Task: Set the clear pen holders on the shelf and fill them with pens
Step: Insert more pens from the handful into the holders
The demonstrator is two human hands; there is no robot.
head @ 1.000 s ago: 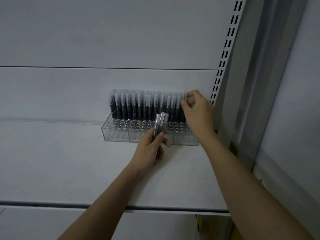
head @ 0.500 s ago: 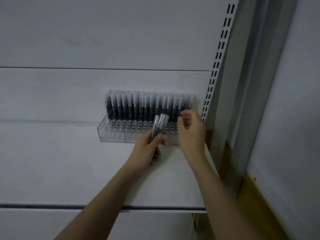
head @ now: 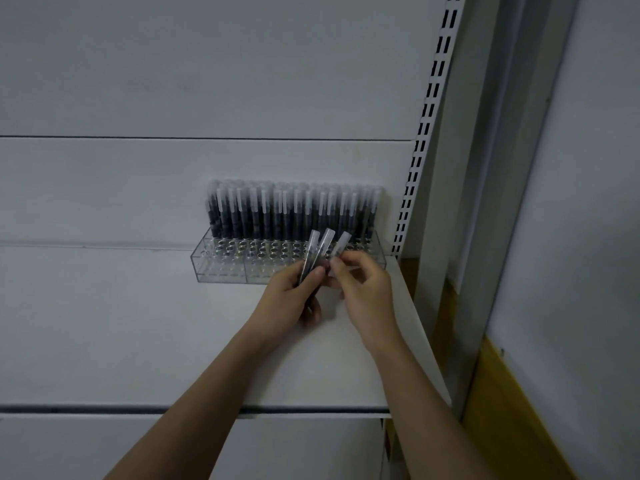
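The white shelf takes up most of what I see, with its pale back panel behind and a slotted upright at the right end. At the back of the shelf, against that panel and close to the upright, sits the clear pen holder, a long see-through block with rows of round holes. Its rear rows are packed with upright dark pens under frosted caps, while the front rows stand open. The holder is set, so I judge the filling step is in hand, somewhat over half done. In front of the holder, the left hand grips a small bunch of pens, caps up and fanned a little. The right hand is just beside it, its fingers curled in and pinching the lower part of a single pen at the edge of the bunch; whether that pen is already free of the left hand I cannot tell. Next, I think, that one pen must be drawn clear, turned upright and lowered tip first into an open hole, with care not to knock the standing pens just behind.
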